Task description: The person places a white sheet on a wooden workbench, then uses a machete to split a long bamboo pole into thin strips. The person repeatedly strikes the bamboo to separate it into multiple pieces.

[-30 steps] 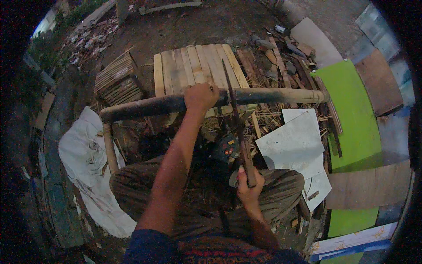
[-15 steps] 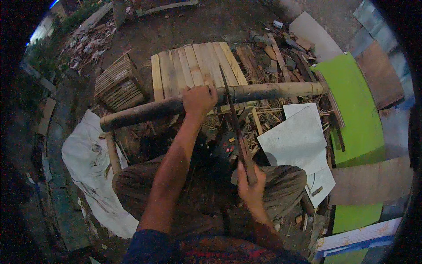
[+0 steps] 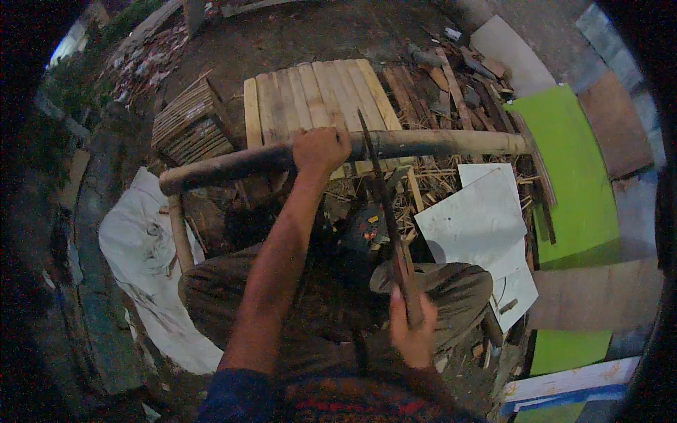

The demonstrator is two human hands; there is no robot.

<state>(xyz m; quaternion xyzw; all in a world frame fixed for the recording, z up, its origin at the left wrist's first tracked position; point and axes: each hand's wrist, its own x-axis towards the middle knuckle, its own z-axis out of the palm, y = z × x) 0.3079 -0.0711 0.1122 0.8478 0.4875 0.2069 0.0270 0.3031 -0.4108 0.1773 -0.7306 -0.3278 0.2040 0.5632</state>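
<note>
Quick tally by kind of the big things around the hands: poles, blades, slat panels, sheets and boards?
Long bamboo pole, gripped by the left hand: 1
Long dark blade, held by the right hand: 1
Pale wooden slat panel: 1
Dark slat bundle: 1
Bright green boards: 1 or 2, cannot tell
White flat sheet: 1
White cloth: 1
Total: 7 or 8
</note>
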